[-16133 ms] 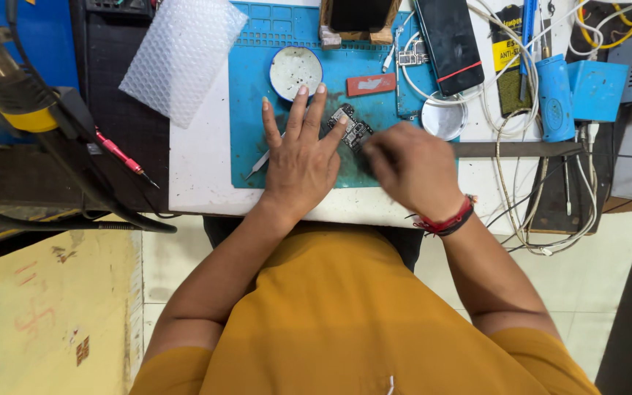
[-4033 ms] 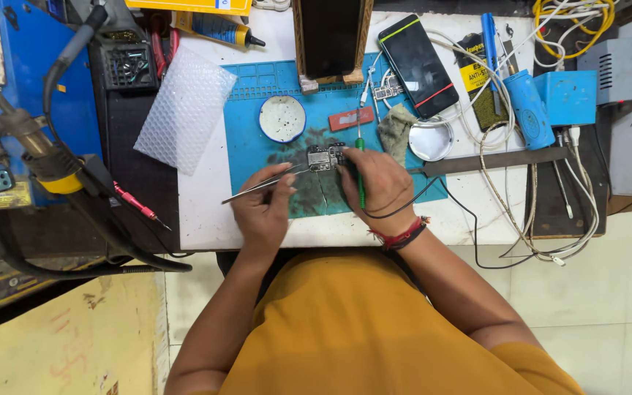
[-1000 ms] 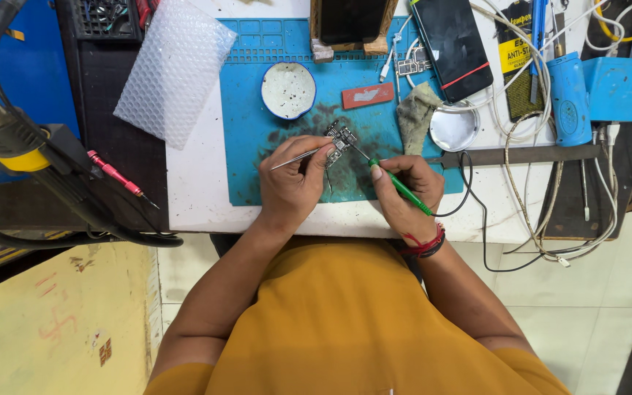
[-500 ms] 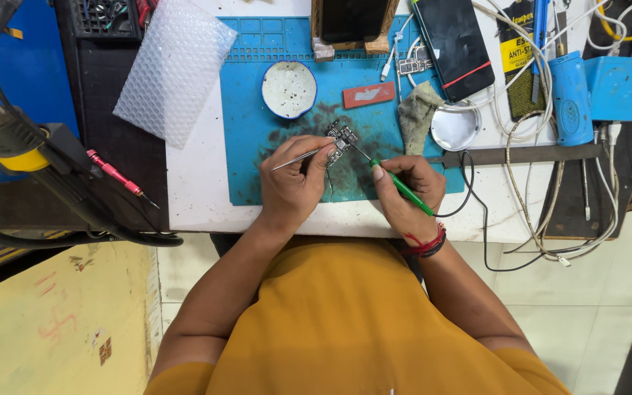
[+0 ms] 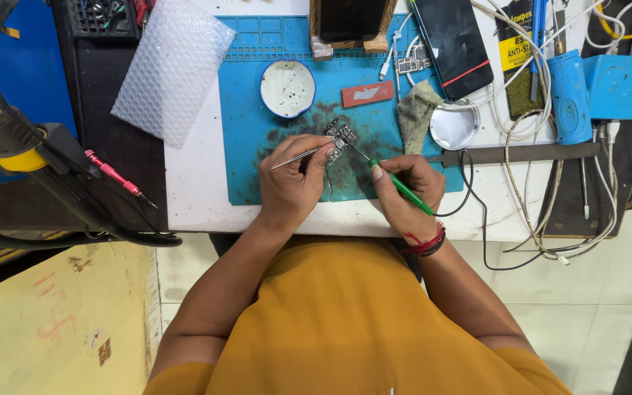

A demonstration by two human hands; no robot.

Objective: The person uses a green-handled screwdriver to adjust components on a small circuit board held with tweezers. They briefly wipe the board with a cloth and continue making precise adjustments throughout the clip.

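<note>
A small circuit board (image 5: 341,137) is seen lying on the blue work mat (image 5: 250,132), near the mat's middle, on a dark smudged patch. Metal tweezers (image 5: 303,153) are gripped in the left hand (image 5: 292,183), fingers closed round them, with the tips laid against the board's left edge. A green-handled tool (image 5: 402,189) is pinched in the right hand (image 5: 404,192), its thin tip angled up and left onto the board. Both hands are rested on the mat's near edge, just beside each other.

Just above the board, a round white dish (image 5: 287,88) is set on the mat, with a small red block (image 5: 367,93) to its right. A grey cloth (image 5: 415,108) is crumpled beside a round metal lid (image 5: 454,126). A dark phone (image 5: 451,45) is propped further back. Bubble wrap (image 5: 173,66) is spread at the left of the white counter (image 5: 199,190).
</note>
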